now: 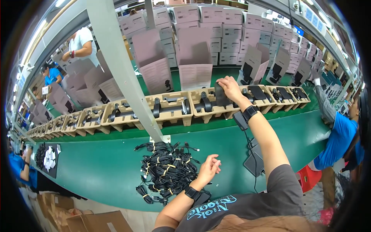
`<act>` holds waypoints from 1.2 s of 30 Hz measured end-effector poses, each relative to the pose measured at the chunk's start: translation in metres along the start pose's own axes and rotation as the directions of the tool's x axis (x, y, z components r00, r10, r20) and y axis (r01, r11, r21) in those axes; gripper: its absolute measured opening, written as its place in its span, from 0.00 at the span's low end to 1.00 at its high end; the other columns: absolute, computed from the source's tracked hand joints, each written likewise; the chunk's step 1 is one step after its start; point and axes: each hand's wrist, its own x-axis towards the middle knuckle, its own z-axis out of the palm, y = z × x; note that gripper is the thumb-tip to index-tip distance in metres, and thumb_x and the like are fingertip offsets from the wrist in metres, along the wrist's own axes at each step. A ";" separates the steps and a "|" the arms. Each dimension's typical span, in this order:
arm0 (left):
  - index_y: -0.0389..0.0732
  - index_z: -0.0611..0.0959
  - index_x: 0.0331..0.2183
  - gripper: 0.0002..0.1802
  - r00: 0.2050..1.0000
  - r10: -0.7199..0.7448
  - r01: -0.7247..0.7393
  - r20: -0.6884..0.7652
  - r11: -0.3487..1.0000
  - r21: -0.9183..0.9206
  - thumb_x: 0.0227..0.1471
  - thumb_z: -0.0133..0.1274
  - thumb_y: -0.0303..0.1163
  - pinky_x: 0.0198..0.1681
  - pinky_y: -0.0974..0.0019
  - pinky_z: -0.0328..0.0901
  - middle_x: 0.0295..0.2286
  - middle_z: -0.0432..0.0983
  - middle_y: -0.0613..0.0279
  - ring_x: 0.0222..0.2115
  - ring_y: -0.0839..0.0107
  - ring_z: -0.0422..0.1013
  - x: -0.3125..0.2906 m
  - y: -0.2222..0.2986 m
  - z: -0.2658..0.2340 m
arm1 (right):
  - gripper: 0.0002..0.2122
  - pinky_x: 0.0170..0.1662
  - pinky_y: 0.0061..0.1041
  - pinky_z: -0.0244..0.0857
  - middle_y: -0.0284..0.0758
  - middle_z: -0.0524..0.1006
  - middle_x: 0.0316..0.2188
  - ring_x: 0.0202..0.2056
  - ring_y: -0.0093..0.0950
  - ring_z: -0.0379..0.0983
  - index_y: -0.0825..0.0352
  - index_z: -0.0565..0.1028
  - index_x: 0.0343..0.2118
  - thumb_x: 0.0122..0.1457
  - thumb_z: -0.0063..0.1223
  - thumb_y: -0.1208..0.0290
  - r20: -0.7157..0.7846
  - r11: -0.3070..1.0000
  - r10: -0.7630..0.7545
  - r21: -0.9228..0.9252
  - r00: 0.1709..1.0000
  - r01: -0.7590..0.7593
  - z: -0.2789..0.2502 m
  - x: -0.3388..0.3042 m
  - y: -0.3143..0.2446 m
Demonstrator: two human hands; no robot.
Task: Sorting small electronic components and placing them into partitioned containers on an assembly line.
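My right hand (230,89) reaches forward and grips the top of a dark flat rectangular plate (222,96). The plate stands upright at a tan moulded pulp tray (206,114), next to a black curved stand part (205,101) lying in that tray. Near the table edge, my left hand (209,168) hangs over the green surface with loosely bent fingers, holding nothing. Just left of it lies a heap of bundled black cables (166,168), tied with pale yellow ties.
Pulp trays line the green workbench (96,158), with open cartons (195,58) behind them. A grey metal post (119,65) rises in front of the row. Right of my left hand lie black devices with a cord (254,163). A co-worker in blue (338,135) is at right.
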 end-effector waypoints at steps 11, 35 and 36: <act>0.35 0.64 0.42 0.15 1.000 0.008 -0.007 -0.015 0.999 0.046 0.52 0.42 0.27 0.21 0.75 0.65 0.26 0.69 0.60 0.20 0.77 0.68 -0.002 0.005 -0.008 | 0.05 0.29 0.37 0.57 0.40 0.70 0.22 0.29 0.38 0.66 0.65 0.71 0.23 0.47 0.43 0.73 0.289 0.962 -0.076 -0.230 0.954 0.147 0.020 -0.024 -0.126; 0.39 0.65 0.48 0.20 0.962 0.254 -0.273 0.101 0.890 0.366 0.54 0.39 0.35 0.52 0.66 0.52 0.46 0.62 0.54 0.48 0.71 0.58 -0.013 -0.008 -0.031 | 0.21 0.43 0.33 0.56 0.39 0.68 0.34 0.41 0.36 0.62 0.68 0.69 0.37 0.41 0.57 0.62 0.565 0.949 -0.288 0.056 0.773 0.312 0.138 -0.092 -0.296; 0.39 0.68 0.45 0.18 0.927 0.375 -0.340 0.029 0.801 0.494 0.53 0.40 0.34 0.49 0.66 0.55 0.43 0.65 0.53 0.45 0.70 0.61 -0.013 -0.022 -0.035 | 0.20 0.43 0.34 0.56 0.40 0.68 0.34 0.41 0.37 0.62 0.67 0.70 0.37 0.41 0.57 0.61 0.576 0.966 -0.243 0.071 0.780 0.249 0.129 -0.092 -0.303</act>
